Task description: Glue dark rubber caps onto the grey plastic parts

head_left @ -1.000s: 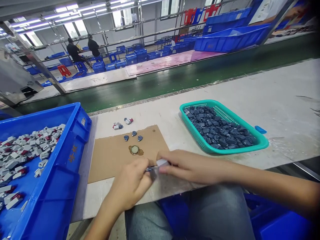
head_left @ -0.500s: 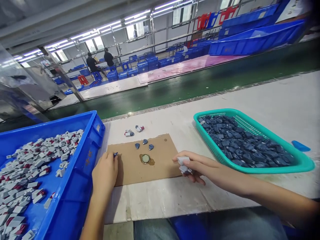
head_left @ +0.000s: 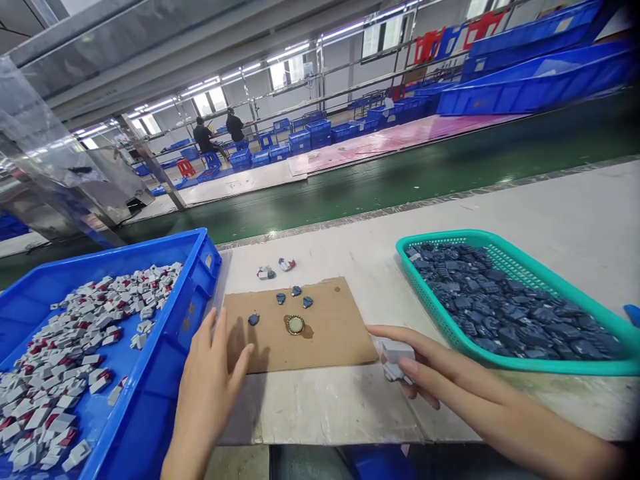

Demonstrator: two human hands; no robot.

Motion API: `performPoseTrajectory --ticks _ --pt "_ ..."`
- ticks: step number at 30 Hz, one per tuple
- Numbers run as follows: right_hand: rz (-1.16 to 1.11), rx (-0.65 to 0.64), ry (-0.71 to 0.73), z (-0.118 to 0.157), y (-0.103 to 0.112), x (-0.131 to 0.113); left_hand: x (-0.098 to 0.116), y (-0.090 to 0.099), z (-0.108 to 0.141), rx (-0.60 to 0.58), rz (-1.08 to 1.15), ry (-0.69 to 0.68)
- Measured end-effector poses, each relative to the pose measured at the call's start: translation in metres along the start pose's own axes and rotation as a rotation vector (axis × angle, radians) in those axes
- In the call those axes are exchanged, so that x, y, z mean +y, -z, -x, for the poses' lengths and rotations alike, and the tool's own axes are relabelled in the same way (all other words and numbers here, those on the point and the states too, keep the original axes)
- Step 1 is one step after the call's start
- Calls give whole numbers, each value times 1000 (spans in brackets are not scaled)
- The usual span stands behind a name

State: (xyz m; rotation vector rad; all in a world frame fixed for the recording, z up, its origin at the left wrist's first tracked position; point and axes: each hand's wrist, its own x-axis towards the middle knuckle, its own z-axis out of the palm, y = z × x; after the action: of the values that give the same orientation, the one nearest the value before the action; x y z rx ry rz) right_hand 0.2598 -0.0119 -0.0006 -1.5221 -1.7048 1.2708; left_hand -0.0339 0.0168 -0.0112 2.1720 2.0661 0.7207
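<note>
My left hand hovers at the left edge of a brown cardboard sheet, fingers apart and holding nothing. Just beyond its fingers, a small dark blue plastic part lies on the cardboard. My right hand grips a light grey plastic part between thumb and fingers, off the cardboard's right edge. Near the sheet's middle sits a small round metal cap with a pale centre, beside a wet brown stain. Three more dark blue parts rest toward the far edge.
A blue crate of grey and dark red parts stands at left. On the right is a green basket full of dark blue parts. Two assembled pieces lie behind the cardboard. A green conveyor belt runs beyond; two people sit far off.
My left hand has let go of a dark blue part, now lying on the cardboard, and its fingers have spread. My right hand keeps the grey part. The view has shifted slightly.
</note>
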Motion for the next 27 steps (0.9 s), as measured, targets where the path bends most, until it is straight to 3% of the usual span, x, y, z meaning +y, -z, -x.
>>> performPoseTrajectory --ticks 2,3,6,8,10,13,15,18,21,22,25,27 --pt "-119 85 88 -1 -17 -1 26 -7 25 93 343 64" --pt "-198 139 138 -2 -29 -2 42 -16 37 73 572 98" --pt "-385 270 230 -6 -65 -9 84 -50 66 -222 1220 326" --pt "-393 354 266 -9 -83 -11 100 -67 74 -319 1407 545" --pt "-315 492 366 -13 -93 -10 106 -74 72 -332 1515 680" --pt "-178 595 473 -14 -96 -1 107 -74 57 -366 1734 746" --pt "-80 593 529 -10 -92 5 107 -72 47 -468 1860 762" --pt "42 648 487 -2 -68 9 103 -68 37 -649 1988 762" --pt "342 835 261 -2 -10 9 91 -62 28 -691 2089 781" --pt "572 803 123 -4 14 10 86 -60 24 -668 2106 794" --pt "757 612 53 -14 85 18 69 -57 9 -515 2078 818" --pt "836 467 16 -21 117 27 61 -60 2 -409 1986 868"
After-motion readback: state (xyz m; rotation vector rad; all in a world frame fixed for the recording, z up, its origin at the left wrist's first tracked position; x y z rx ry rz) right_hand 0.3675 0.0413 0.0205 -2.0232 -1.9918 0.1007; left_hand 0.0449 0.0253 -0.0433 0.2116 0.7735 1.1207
